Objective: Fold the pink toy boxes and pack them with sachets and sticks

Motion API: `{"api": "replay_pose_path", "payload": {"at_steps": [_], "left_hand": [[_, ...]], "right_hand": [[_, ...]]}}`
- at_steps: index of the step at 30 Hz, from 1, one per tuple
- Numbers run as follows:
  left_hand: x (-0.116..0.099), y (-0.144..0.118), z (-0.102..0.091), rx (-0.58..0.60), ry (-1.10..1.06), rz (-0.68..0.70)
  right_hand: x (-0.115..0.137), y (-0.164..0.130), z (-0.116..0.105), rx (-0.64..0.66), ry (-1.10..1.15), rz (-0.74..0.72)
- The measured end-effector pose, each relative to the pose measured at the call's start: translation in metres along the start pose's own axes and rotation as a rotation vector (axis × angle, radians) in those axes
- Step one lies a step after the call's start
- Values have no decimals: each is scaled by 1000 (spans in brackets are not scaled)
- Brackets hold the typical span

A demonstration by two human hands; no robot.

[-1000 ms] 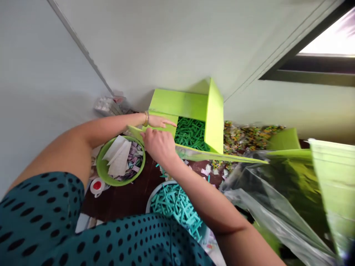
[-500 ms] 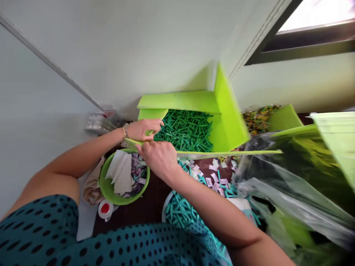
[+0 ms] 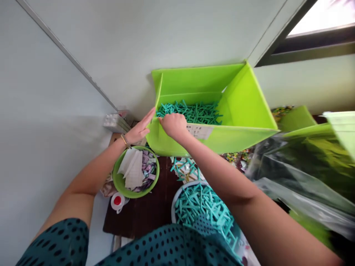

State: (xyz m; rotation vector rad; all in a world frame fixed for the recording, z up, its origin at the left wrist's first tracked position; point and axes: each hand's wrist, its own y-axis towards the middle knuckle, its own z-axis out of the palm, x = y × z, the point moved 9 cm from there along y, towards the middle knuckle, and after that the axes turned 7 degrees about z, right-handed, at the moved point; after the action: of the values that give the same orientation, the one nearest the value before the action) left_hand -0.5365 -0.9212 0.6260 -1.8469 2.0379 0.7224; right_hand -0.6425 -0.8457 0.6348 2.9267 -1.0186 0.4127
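A lime-green box [image 3: 246, 96] stands against the wall, its walls upright and its top uncovered. Many thin teal sticks [image 3: 194, 112] cover its bottom. My right hand [image 3: 174, 125] is closed over the rim of the near wall, close to the left corner. Flat against the outside of the box's left wall rests my left hand [image 3: 141, 127], its fingers stretched out. A printed label [image 3: 200, 131] shows on the near wall, partly behind my right hand.
A green basin [image 3: 155, 173] with small packets and paper sheets stands at the left, beside a white cup [image 3: 117, 201] with red inside. Below the box is a tub [image 3: 174, 207] of teal sticks. Clear plastic bags [image 3: 299, 166] lie at the right.
The box's left and near walls have come upright, and its top has opened wider. My left hand has gone from curled fingers to flat against the left wall. My right hand has moved up.
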Motion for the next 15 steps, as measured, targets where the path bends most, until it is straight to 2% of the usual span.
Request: {"api": "replay_pose_path", "payload": {"at_steps": [5,8,10,11,13,15], "left_hand": [[-15,25,27,99,22,-26],[-22,30,35,53,89,-78],[-20,32,45,6,109,-101],[-16,34,57,17,105,-121],[-5,41,98,152,88,-191],[6,52,144,304,133,-255]], "right_hand": [[-12,41,19,172,-18,43],[-20,40,19,142,-8,9],[-33,28,14,111,-34,-25],[-43,19,9,96,-61,-46],[-76,-2,-16,14,-104,-73],[-127,-20,-60,-188,-90,-27]]}}
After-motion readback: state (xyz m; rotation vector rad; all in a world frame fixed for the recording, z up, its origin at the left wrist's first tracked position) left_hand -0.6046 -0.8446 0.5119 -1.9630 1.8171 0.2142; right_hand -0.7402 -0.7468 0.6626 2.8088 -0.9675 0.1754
